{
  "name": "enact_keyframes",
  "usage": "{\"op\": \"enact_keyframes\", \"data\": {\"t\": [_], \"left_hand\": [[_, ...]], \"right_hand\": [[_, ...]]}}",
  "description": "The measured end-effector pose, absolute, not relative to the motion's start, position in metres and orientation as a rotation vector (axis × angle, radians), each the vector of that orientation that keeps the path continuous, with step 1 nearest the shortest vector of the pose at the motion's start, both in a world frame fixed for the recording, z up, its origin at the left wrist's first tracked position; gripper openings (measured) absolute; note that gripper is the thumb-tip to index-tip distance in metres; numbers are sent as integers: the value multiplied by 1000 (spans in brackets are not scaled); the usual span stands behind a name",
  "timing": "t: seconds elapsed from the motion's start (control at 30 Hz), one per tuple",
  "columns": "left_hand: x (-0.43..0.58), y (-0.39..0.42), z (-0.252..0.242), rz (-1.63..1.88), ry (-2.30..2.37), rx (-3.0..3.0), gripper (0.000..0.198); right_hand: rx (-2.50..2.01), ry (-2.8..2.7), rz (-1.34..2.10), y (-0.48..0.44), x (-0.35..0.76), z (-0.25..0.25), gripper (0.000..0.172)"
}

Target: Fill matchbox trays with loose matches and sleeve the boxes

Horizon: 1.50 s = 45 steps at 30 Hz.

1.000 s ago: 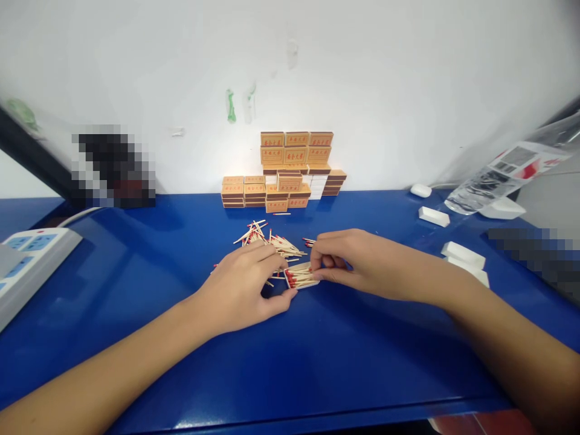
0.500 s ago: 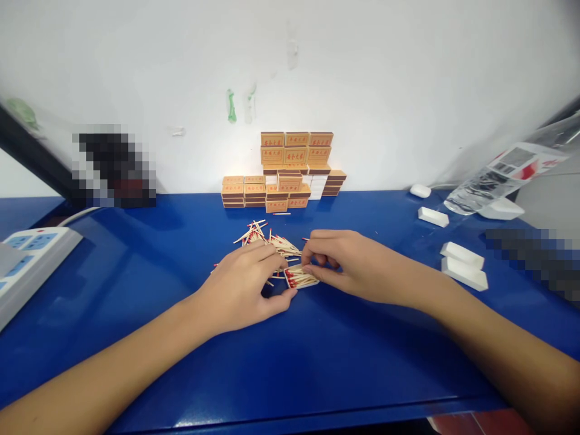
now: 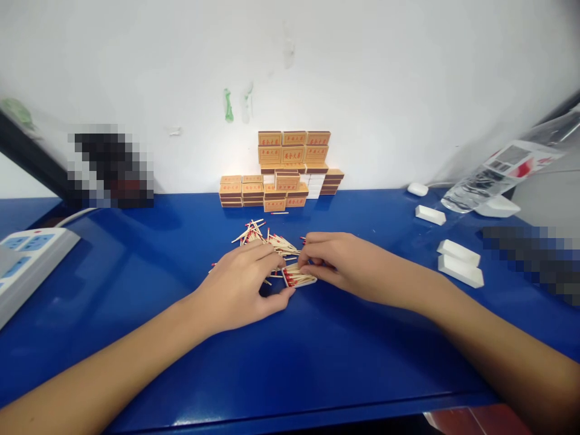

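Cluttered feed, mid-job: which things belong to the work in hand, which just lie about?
In the job: left hand and right hand on the match-filled tray; loose matches beside it.
Lying about: stacked matchboxes, white trays, power strip, plastic bag.

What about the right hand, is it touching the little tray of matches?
Touching. The head view shows the right hand gripping the tray of matches at its right end.

Tray: my right hand is covering its far end.
Strip: frame edge is cutting it.
Boxes: I'm not reading print.

Left hand beside right hand
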<state>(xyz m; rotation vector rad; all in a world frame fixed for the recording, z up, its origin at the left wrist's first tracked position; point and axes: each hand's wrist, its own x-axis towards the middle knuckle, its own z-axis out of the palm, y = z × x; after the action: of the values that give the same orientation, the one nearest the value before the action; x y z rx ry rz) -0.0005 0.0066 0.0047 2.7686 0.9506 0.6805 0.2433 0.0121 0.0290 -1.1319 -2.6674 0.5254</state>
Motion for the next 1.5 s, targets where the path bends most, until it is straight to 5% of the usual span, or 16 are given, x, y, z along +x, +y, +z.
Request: {"op": "enact_keyframes", "data": {"t": [0.73, 1.1, 1.3, 1.5], "left_hand": [[0, 7, 6, 667, 989, 2764, 18], [0, 7, 4, 679, 1034, 2746, 18], [-1, 7, 5, 669, 1025, 2753, 17], [-1, 8, 4, 659, 1018, 2758, 18]], "right_hand": [[-1315, -2405, 535, 8, 240, 43, 6], [-1463, -2282, 753, 8, 231, 35, 35], [-1293, -2418, 472, 18, 244, 32, 11], [-1268, -2525, 450, 20, 251, 30, 11]]}}
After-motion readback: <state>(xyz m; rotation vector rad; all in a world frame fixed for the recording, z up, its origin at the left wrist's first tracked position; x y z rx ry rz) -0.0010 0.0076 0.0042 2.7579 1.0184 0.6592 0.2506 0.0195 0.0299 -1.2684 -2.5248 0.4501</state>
